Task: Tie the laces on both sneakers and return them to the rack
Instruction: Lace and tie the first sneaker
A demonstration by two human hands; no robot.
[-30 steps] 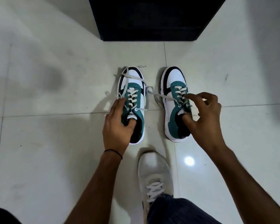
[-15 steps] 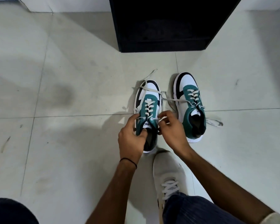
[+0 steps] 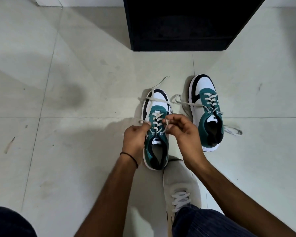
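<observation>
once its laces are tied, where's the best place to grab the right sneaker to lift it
Probably the heel collar of the right sneaker, taken from the near side, fingers inside the opening. The heel points toward the person, the mouth gapes open, and loose laces trail off both sides.

Lighting: soft, moderate indoor light, cool grey cast on the floor tiles [image 3: 75,74]. Shadows: broad diffuse patches of mine upper left; darker pool under my left hand [image 3: 135,139] and the near sneaker [image 3: 156,134]. Glare: none strong, faint sheen on tiles. Rack [image 3: 183,23]: nearly black, interior detail lost. Blur: slight smear on my right hand [image 3: 183,132] fingers. Distortion: wide-angle bending of tile joints toward edges.
</observation>
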